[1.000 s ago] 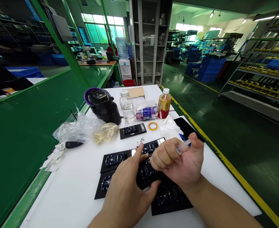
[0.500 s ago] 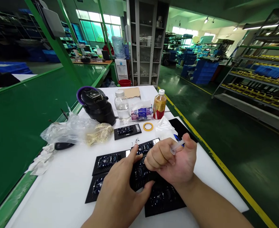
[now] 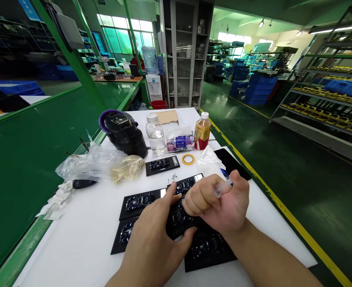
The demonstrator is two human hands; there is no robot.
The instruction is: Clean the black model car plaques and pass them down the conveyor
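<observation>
My left hand (image 3: 152, 241) is closed around a dark model car on a black carbon-patterned base (image 3: 178, 218), thumb along the near edge and fingers at the far side. Above it, my right hand (image 3: 220, 207) forms a fist around a translucent plastic syringe (image 3: 220, 189), thumb at its upper end. The syringe's tip is hidden behind my fingers. Further model cars on black bases lie around my hands: two at the left, the upper one (image 3: 139, 202) and the lower one (image 3: 124, 235), one (image 3: 210, 249) below my right hand, and one (image 3: 184, 185) behind.
Another car on its base (image 3: 162, 164) lies farther back, beside a yellow tape roll (image 3: 188, 159). Behind stand a black flask (image 3: 128, 135), a clear bottle (image 3: 156, 137), a tissue pack (image 3: 180, 142) and a gold-red bottle (image 3: 202, 131). Plastic bags (image 3: 88, 163) lie left.
The whole view has shifted slightly, with the table items appearing a little farther right. Both hands keep the same grip and nearly the same position over the car.
</observation>
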